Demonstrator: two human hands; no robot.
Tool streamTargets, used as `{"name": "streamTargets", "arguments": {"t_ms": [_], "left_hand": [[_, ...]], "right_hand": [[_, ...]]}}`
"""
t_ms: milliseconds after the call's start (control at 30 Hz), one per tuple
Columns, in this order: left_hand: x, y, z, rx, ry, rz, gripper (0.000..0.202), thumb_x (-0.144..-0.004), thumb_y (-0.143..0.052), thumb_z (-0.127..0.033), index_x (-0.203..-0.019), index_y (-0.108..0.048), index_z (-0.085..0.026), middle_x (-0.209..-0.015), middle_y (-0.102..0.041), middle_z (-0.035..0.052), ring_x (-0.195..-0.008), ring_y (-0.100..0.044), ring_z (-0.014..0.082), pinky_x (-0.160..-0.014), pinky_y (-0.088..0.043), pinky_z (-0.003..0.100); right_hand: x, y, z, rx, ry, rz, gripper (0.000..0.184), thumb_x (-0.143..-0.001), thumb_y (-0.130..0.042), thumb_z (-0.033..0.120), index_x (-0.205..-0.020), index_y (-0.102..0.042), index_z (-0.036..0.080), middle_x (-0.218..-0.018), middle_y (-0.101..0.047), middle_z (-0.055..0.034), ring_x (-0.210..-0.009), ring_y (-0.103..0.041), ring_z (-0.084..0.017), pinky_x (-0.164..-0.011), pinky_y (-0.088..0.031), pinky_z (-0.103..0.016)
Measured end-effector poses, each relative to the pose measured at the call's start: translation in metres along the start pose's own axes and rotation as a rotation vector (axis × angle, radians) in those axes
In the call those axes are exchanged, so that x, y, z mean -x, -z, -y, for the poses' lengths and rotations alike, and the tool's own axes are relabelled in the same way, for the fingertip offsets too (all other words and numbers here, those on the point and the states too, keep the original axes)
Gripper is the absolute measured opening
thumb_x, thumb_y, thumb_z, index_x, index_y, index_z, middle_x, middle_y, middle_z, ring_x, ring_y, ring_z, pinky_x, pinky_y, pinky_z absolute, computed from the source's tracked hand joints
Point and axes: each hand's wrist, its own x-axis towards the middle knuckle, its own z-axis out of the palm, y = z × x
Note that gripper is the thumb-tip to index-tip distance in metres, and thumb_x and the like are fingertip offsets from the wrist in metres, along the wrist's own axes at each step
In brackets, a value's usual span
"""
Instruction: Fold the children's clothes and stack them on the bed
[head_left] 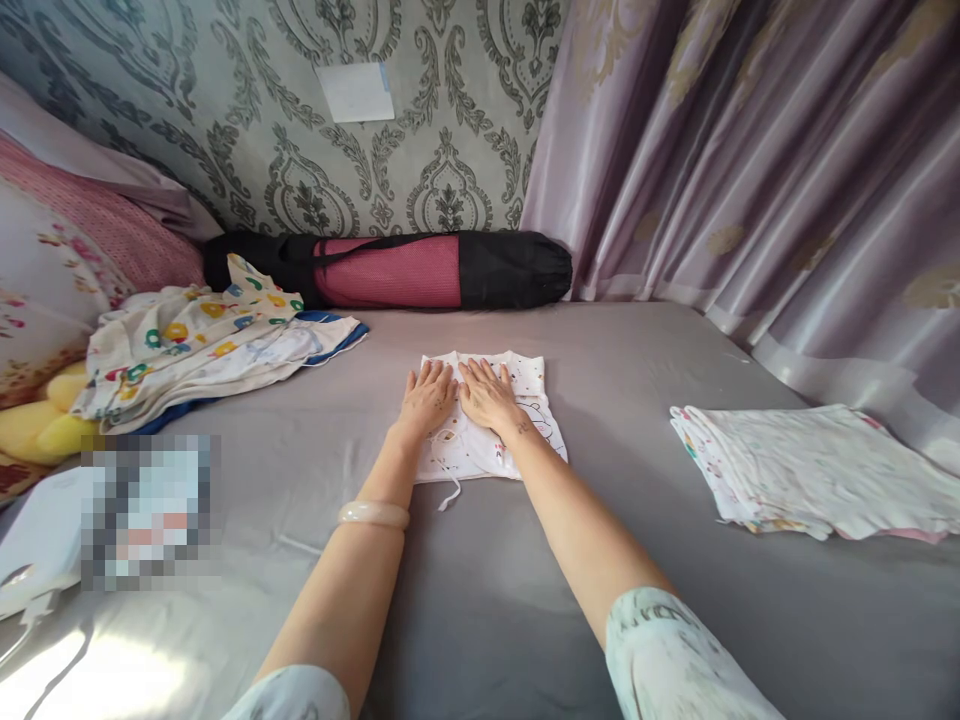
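Far left: one yellow plush toy (pixel 36 428) on the bed (pixel 480 600), tucked under two pillows (pixel 52 260), one pink, one floral. Just right of these: one loose heap of clothes (pixel 199 345), cream with coloured rings, a blue edge beneath. Behind it, along the patterned wall: one rolled pink mat (pixel 390 270) in a black mesh bag. Higher on the wall: one white plate (pixel 356 92), blank.

Centre of the grey sheet: one folded white garment (pixel 517 430) with small prints and a tie string at its near edge; print too small to read. On the left wrist: one pale bangle (pixel 373 514). Left hand (pixel 427 397) flat on the garment, palm down, fingers straight and close together. Right hand (pixel 487 395) just beside it, likewise flat and pressing, the two thumbs nearly touching.

Right, well apart from the garment: one stack of folded white cloths (pixel 817 470), number of layers not countable. Behind: mauve curtain (pixel 750 150).
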Motion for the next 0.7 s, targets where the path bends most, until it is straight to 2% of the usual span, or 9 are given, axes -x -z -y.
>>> {"name": "streamTargets", "arguments": {"t_ms": [200,400,567,700], "left_hand": [[-0.001,0.000,0.004,0.026,0.024,0.063,0.051,-0.100,-0.025,-0.037,-0.146,-0.040,-0.021,-0.157,-0.033,0.0120,-0.148,-0.022,0.0299,-0.116,-0.016,0.061],[0.001,0.007,-0.001,0.012,-0.008,0.017,0.050,-0.100,-0.028,-0.035,-0.145,-0.041,-0.019,-0.156,-0.036,0.0143,-0.147,-0.025,0.0298,-0.116,-0.015,0.062],[0.000,0.010,0.000,-0.003,0.003,-0.081,0.051,-0.101,-0.025,-0.036,-0.147,-0.040,-0.020,-0.157,-0.035,0.0128,-0.148,-0.022,0.0275,-0.118,-0.010,0.059],[-0.001,0.003,0.004,-0.006,-0.005,-0.003,0.052,-0.100,-0.026,-0.041,-0.146,-0.041,-0.021,-0.156,-0.036,0.0136,-0.148,-0.022,0.0295,-0.117,-0.012,0.061]], "right_hand": [[-0.001,-0.003,-0.002,0.008,-0.006,-0.002,0.056,-0.099,-0.023,0.034,-0.153,-0.031,0.021,-0.160,-0.028,-0.0042,-0.149,-0.017,-0.024,-0.120,-0.004,-0.051],[0.001,0.006,-0.001,-0.023,-0.010,0.044,0.057,-0.100,-0.021,0.034,-0.154,-0.029,0.020,-0.161,-0.025,-0.0051,-0.149,-0.016,-0.023,-0.120,-0.003,-0.050],[-0.001,0.012,-0.009,0.000,-0.137,-0.089,0.058,-0.100,-0.021,0.034,-0.154,-0.027,0.012,-0.162,-0.019,-0.0108,-0.150,-0.008,-0.025,-0.119,0.003,-0.052],[-0.001,0.006,-0.018,0.004,-0.228,-0.075,0.059,-0.100,-0.021,0.036,-0.152,-0.031,0.011,-0.162,-0.020,-0.0124,-0.150,-0.011,-0.027,-0.119,-0.003,-0.054]]}}
